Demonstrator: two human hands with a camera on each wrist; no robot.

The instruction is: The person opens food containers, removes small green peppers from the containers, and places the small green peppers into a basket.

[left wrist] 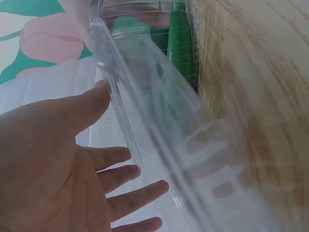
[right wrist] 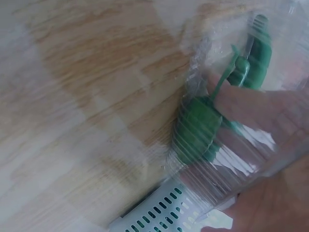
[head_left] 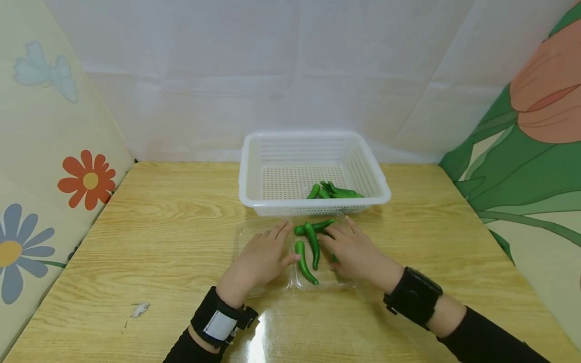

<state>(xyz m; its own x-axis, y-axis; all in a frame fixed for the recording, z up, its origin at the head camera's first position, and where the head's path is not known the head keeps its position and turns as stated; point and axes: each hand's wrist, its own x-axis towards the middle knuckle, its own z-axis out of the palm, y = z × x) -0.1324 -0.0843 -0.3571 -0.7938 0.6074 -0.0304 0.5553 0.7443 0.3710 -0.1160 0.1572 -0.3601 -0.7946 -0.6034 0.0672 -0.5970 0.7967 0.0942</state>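
Note:
A clear plastic clamshell box (head_left: 324, 283) lies unfolded on the table, and several green peppers (head_left: 311, 244) rest in its right half. My left hand (head_left: 263, 254) is over the fold between the halves, its thumb beside a curved pepper (head_left: 303, 262). In the left wrist view the fingers (left wrist: 137, 200) of that hand are spread along the clear plastic, holding nothing. My right hand (head_left: 356, 252) reaches into the right half, and its fingertips touch the peppers there. Seen through the box wall in the right wrist view, a finger (right wrist: 256, 106) lies against a pepper (right wrist: 198, 128), partly hidden.
A white perforated basket (head_left: 317, 205) stands just behind the box, with more green peppers (head_left: 336, 191) at its near right. A white cloth (head_left: 290, 75) hangs behind the table (head_left: 172, 242). Flower-patterned panels flank both sides.

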